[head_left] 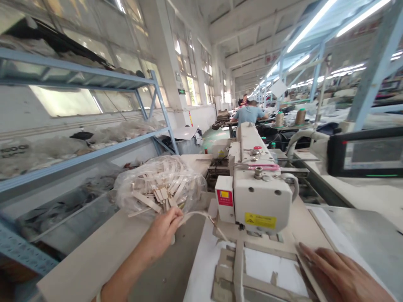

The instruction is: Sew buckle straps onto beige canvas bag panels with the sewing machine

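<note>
- Left of the sewing machine (262,201), the left hand (165,228) pinched a pale strip (201,213), whose slack curl could have twisted.
- In front of the machine, the right hand (340,268) rested open at the template frame (239,266); a nudge could have skewed it.

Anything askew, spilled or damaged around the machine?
No clear damage or spill visible. Only mild untidiness: the pale strips lie jumbled at mixed angles in the clear plastic bag, left of the machine, some seeming to poke out near the left hand.
</note>
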